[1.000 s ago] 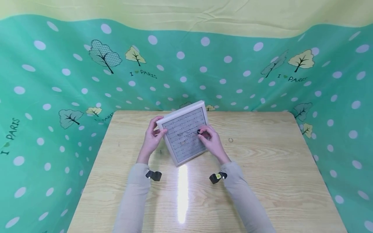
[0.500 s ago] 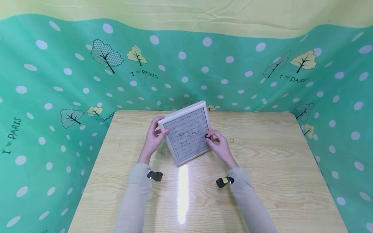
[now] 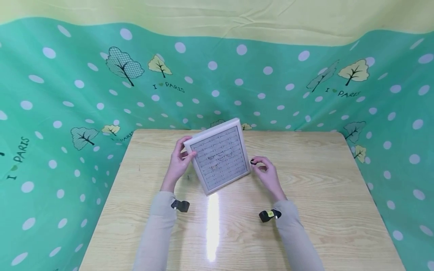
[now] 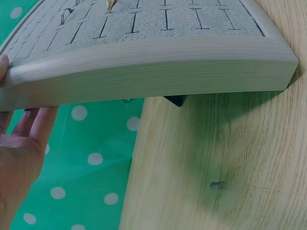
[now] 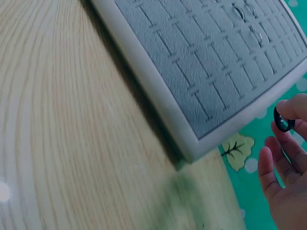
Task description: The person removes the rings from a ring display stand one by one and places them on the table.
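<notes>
Presently the right hand (image 3: pixel 268 177) pinches a round black ring (image 5: pixel 284 122) between its fingers (image 5: pixel 293 109), just beside a squarish, pale-framed tray (image 3: pixel 213 131) with slotted grey padding. Left of those fingers, the left hand (image 3: pixel 178 162) grips the tray by one corner, tilted over the pale wooden desk (image 3: pixel 322 207).

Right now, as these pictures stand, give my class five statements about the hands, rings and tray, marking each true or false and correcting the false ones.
1. The left hand grips the ring tray. True.
2. The right hand also grips it. False: it is apart from the ring tray, holding a black ring.
3. Some rings sit in the ring tray. True.
4. The ring tray lies flat on the table. False: it is tilted, its far edge raised.
5. The black ring is outside the ring tray. True.
</notes>
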`<action>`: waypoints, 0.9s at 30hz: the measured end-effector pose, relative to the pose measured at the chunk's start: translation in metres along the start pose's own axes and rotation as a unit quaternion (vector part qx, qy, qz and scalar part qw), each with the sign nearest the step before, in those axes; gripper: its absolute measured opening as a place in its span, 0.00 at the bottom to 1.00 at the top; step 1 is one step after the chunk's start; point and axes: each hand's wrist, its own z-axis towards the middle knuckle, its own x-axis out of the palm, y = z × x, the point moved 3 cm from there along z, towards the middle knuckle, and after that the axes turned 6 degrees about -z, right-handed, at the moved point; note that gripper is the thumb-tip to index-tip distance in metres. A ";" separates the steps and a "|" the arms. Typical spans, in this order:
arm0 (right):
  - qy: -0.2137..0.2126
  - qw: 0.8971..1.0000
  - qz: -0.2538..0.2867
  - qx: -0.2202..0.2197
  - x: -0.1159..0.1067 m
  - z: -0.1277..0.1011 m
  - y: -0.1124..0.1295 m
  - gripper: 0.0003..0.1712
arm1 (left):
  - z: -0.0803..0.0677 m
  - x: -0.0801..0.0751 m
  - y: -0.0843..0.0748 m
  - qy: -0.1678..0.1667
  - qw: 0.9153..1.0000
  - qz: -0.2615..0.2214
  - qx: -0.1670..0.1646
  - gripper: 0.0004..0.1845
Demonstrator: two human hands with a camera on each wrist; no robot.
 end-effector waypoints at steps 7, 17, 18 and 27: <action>-0.015 1.000 -0.005 0.006 -0.011 -0.001 -0.010 0.07 | 0.000 -0.001 -0.001 -0.003 1.000 0.001 -0.002 0.29; -0.022 0.998 -0.038 0.035 -0.031 0.000 -0.026 0.09 | 0.001 0.000 -0.001 -0.002 1.000 -0.005 0.009 0.29; -0.023 0.998 -0.045 0.035 -0.033 0.000 -0.027 0.09 | 0.001 0.000 -0.001 -0.002 1.000 -0.005 0.011 0.29; -0.018 0.996 -0.089 0.023 -0.052 0.002 -0.063 0.08 | 0.000 0.001 0.000 0.003 1.000 -0.004 0.013 0.28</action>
